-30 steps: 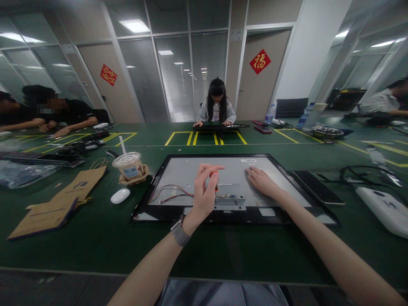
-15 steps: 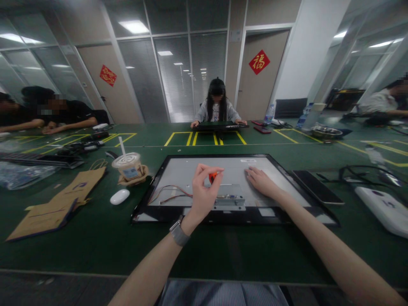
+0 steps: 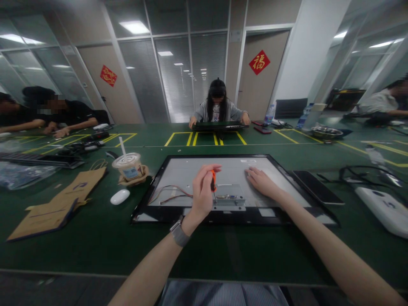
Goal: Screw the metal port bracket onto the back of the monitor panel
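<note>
A flat panel [image 3: 223, 170] with a black frame and grey back lies on the green table before me. My left hand [image 3: 204, 191], a watch on its wrist, grips an orange and black screwdriver [image 3: 213, 180] upright, its shaft pointing down at the left end of a metal bracket [image 3: 229, 200] with connectors. The exact contact of the tip is too small to tell. My right hand [image 3: 261, 182] rests on the panel's right part, fingers spread and holding nothing. Thin cables [image 3: 172, 191] run across the panel's left side.
Left of the panel are a cup [image 3: 129, 165] in a holder, a white case [image 3: 120, 196] and a paper bag [image 3: 63, 199]. To the right lie a phone [image 3: 317, 187], cables and a white device [image 3: 384, 210]. A person sits opposite; others sit at both sides.
The fingers of my left hand have shifted from a pinch above the orange handle to a wrap round it, with more of the handle showing. My right hand stays in place.
</note>
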`<state>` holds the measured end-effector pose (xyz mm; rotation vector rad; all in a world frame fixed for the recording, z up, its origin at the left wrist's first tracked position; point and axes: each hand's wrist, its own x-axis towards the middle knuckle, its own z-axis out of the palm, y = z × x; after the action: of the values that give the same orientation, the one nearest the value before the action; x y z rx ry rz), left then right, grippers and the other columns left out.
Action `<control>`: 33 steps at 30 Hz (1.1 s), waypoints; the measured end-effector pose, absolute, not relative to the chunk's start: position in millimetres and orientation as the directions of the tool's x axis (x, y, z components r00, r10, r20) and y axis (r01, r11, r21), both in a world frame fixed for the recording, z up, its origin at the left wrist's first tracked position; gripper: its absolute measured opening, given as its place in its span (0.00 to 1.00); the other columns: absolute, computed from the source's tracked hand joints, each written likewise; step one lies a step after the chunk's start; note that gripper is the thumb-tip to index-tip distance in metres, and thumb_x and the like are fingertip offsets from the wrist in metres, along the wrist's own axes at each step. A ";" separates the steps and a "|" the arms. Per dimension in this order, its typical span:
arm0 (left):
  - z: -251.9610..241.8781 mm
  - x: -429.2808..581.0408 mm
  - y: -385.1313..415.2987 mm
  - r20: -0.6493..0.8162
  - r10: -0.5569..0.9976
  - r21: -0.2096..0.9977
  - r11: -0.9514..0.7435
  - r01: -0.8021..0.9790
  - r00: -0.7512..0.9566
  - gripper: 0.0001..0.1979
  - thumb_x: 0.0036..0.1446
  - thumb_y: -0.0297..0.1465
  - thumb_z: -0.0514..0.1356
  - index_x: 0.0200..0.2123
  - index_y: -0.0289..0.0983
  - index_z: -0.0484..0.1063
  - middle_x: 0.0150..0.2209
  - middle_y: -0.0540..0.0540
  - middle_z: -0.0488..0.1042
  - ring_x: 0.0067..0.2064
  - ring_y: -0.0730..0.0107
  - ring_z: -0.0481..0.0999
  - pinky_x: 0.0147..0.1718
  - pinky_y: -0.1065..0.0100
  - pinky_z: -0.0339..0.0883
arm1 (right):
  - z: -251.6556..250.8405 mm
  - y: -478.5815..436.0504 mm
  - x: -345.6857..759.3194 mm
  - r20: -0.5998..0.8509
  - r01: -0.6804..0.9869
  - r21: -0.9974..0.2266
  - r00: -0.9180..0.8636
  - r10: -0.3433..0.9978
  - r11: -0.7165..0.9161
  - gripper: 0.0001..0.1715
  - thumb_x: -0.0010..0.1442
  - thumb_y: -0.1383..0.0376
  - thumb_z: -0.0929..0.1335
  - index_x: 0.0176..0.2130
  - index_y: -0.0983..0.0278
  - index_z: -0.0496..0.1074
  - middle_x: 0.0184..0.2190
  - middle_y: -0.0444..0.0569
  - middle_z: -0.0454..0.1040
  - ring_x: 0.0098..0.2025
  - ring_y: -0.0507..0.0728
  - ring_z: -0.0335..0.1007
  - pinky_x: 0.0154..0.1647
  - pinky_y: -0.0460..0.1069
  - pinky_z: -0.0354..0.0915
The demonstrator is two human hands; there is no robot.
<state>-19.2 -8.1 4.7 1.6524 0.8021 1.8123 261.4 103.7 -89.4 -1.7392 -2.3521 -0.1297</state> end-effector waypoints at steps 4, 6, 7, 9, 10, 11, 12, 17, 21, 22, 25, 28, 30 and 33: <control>2.9 -20.1 -7.0 0.664 0.744 0.748 -0.660 0.067 -0.083 0.13 0.69 0.34 0.54 0.46 0.39 0.78 0.38 0.44 0.78 0.39 0.66 0.76 0.40 0.66 0.70 | -88.7 103.4 262.0 0.209 0.953 -0.054 -0.281 0.937 0.298 0.29 0.71 0.62 0.56 0.65 0.68 0.67 0.66 0.64 0.65 0.67 0.67 0.63 0.67 0.61 0.58; 0.7 -20.3 -5.4 0.672 0.738 0.741 -0.666 0.091 -0.067 0.12 0.68 0.34 0.56 0.47 0.39 0.78 0.37 0.45 0.76 0.37 0.67 0.74 0.38 0.67 0.69 | -89.2 103.8 262.2 0.214 0.953 -0.053 -0.282 0.935 0.299 0.29 0.71 0.62 0.56 0.64 0.68 0.67 0.66 0.64 0.65 0.67 0.67 0.62 0.66 0.61 0.58; -0.3 -20.3 -4.7 0.678 0.733 0.735 -0.672 0.095 -0.057 0.12 0.68 0.35 0.57 0.47 0.40 0.79 0.37 0.45 0.75 0.37 0.67 0.73 0.37 0.67 0.69 | -89.6 104.1 262.4 0.219 0.952 -0.054 -0.282 0.934 0.300 0.29 0.71 0.62 0.55 0.64 0.68 0.67 0.66 0.64 0.66 0.67 0.68 0.63 0.66 0.62 0.58; -1.5 -20.0 -3.8 0.694 0.718 0.719 -0.688 0.096 -0.048 0.10 0.67 0.34 0.59 0.46 0.40 0.79 0.35 0.47 0.73 0.35 0.68 0.71 0.36 0.67 0.68 | -90.7 104.9 262.7 0.229 0.952 -0.051 -0.284 0.931 0.303 0.29 0.71 0.62 0.55 0.64 0.68 0.67 0.66 0.64 0.66 0.66 0.68 0.63 0.66 0.62 0.59; -1.6 -19.7 -3.7 0.700 0.713 0.713 -0.694 0.095 -0.047 0.10 0.66 0.34 0.60 0.45 0.40 0.80 0.34 0.47 0.72 0.35 0.69 0.70 0.36 0.67 0.68 | -91.3 105.3 262.9 0.232 0.952 -0.046 -0.284 0.930 0.303 0.29 0.71 0.62 0.55 0.64 0.67 0.67 0.66 0.63 0.66 0.66 0.67 0.63 0.66 0.62 0.59; -1.2 -19.4 -3.9 0.702 0.710 0.711 -0.697 0.094 -0.051 0.10 0.66 0.34 0.60 0.44 0.40 0.80 0.33 0.48 0.72 0.35 0.69 0.70 0.36 0.68 0.67 | -91.8 105.8 263.1 0.233 0.953 -0.040 -0.284 0.930 0.301 0.29 0.71 0.62 0.56 0.64 0.67 0.67 0.66 0.63 0.66 0.66 0.67 0.64 0.66 0.62 0.59; -0.5 -19.1 -4.4 0.702 0.710 0.712 -0.697 0.091 -0.055 0.10 0.66 0.34 0.59 0.44 0.40 0.80 0.33 0.47 0.72 0.35 0.69 0.70 0.36 0.68 0.67 | -92.4 106.2 263.4 0.232 0.953 -0.034 -0.286 0.930 0.301 0.29 0.71 0.62 0.56 0.64 0.67 0.67 0.66 0.63 0.66 0.66 0.67 0.64 0.66 0.61 0.59; 4.6 -18.4 -8.1 0.683 0.727 0.730 -0.682 0.043 -0.072 0.12 0.68 0.31 0.55 0.42 0.38 0.80 0.39 0.45 0.77 0.40 0.68 0.75 0.39 0.68 0.68 | -94.7 107.8 264.6 0.230 0.948 -0.029 -0.302 0.925 0.316 0.29 0.71 0.62 0.56 0.64 0.70 0.67 0.66 0.65 0.66 0.66 0.67 0.63 0.66 0.61 0.58; 6.0 -19.3 -9.7 0.643 0.763 0.765 -0.643 0.014 -0.070 0.13 0.67 0.32 0.54 0.40 0.38 0.80 0.39 0.44 0.80 0.38 0.67 0.77 0.36 0.68 0.70 | -96.0 108.7 265.6 0.228 0.950 -0.025 -0.299 0.927 0.312 0.29 0.72 0.62 0.56 0.64 0.69 0.67 0.66 0.65 0.66 0.66 0.68 0.64 0.66 0.62 0.59; 6.0 -19.7 -9.8 0.639 0.766 0.769 -0.639 0.012 -0.070 0.13 0.67 0.31 0.54 0.40 0.38 0.79 0.38 0.44 0.80 0.39 0.66 0.77 0.37 0.67 0.70 | -96.1 108.9 265.8 0.231 0.949 -0.025 -0.299 0.926 0.313 0.29 0.71 0.62 0.56 0.64 0.69 0.67 0.66 0.64 0.66 0.66 0.68 0.64 0.66 0.62 0.59; 5.7 -20.8 -9.7 0.646 0.761 0.763 -0.646 0.013 -0.067 0.14 0.66 0.30 0.53 0.41 0.37 0.80 0.38 0.44 0.81 0.42 0.64 0.79 0.41 0.66 0.71 | -95.9 109.3 266.3 0.235 0.949 -0.025 -0.299 0.925 0.314 0.28 0.71 0.62 0.56 0.64 0.68 0.68 0.65 0.63 0.67 0.65 0.68 0.65 0.65 0.62 0.60; 4.4 -21.0 -8.7 0.662 0.747 0.750 -0.662 0.024 -0.062 0.14 0.67 0.29 0.52 0.43 0.37 0.79 0.40 0.43 0.81 0.44 0.64 0.79 0.44 0.65 0.70 | -95.2 109.1 266.3 0.230 0.949 -0.025 -0.302 0.925 0.316 0.29 0.71 0.62 0.56 0.64 0.68 0.67 0.66 0.64 0.66 0.65 0.68 0.65 0.65 0.62 0.60; 2.9 -20.5 -7.6 0.676 0.733 0.736 -0.675 0.044 -0.069 0.13 0.67 0.29 0.54 0.45 0.38 0.79 0.42 0.43 0.80 0.45 0.64 0.78 0.45 0.65 0.70 | -94.9 108.7 266.1 0.228 0.948 -0.029 -0.302 0.926 0.316 0.29 0.71 0.62 0.56 0.64 0.69 0.67 0.66 0.65 0.66 0.65 0.68 0.64 0.65 0.62 0.60; 0.8 -19.5 -5.8 0.702 0.708 0.713 -0.696 0.090 -0.082 0.11 0.67 0.30 0.56 0.46 0.38 0.78 0.41 0.44 0.77 0.42 0.66 0.76 0.43 0.66 0.69 | -95.1 108.7 265.9 0.228 0.948 -0.034 -0.302 0.926 0.318 0.29 0.72 0.62 0.55 0.65 0.69 0.67 0.66 0.64 0.66 0.66 0.68 0.64 0.66 0.62 0.59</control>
<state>-19.5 -5.8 0.8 1.7492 0.8613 1.8287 265.9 108.7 -95.1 -1.7166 -2.3758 -0.1577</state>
